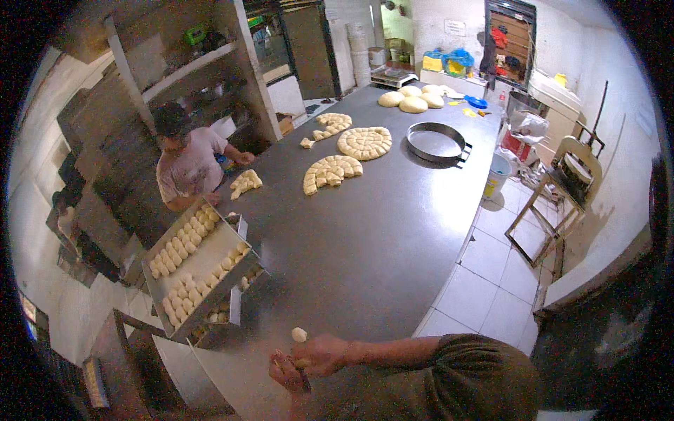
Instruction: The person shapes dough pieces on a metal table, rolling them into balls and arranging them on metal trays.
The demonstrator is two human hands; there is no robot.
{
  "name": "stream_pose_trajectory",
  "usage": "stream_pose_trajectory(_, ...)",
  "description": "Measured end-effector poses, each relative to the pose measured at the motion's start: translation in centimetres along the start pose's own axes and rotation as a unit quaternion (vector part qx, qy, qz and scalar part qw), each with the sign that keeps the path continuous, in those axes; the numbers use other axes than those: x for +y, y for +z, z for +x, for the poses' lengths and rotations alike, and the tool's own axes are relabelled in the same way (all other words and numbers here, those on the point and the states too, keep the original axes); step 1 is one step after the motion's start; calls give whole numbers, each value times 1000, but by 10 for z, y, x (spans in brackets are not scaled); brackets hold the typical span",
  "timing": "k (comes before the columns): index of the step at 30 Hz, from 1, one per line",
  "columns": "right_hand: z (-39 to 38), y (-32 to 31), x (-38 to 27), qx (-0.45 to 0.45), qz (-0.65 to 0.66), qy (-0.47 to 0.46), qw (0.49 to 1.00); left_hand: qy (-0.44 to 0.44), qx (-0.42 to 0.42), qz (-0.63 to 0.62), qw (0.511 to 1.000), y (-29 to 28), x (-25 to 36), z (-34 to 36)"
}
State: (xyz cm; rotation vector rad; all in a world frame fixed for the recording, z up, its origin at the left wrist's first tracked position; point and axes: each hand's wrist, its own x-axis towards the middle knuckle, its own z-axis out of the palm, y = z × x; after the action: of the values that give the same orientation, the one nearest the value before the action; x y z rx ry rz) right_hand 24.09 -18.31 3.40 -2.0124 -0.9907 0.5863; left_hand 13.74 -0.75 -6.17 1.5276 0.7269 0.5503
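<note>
Low in the view, my hands meet over the near end of the steel-grey table (365,252). My right hand (324,353) is closed, its forearm coming in from the right. Against it, my left hand (286,373) is closed too, fingers curled. A small pale piece of dough (302,363) shows between them; the fingers hide most of it. One round dough ball (300,335) sits on the table just beyond my right hand's fingers. To the left, a metal tray (210,261) holds rows of dough balls (184,242), stacked over other trays.
Cut dough coils (364,143) and a part coil (331,174) lie farther up the table. Beyond are a round metal ring pan (439,144) and several large dough rounds (413,104). A co-worker (193,158) stands at the left edge, near a dough chunk (246,183).
</note>
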Motion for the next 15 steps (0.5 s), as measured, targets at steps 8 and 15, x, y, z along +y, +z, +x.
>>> stream_pose_trajectory(8, -103, -118, 132, 273, -197, -2, 941, 248, -151, 536, 793, -152, 7, -62)
stream_pose_trajectory(15, -11, -55, 94, 212, -303, 183, 911, 306, 64, 387, 867, -30, 52, -18)
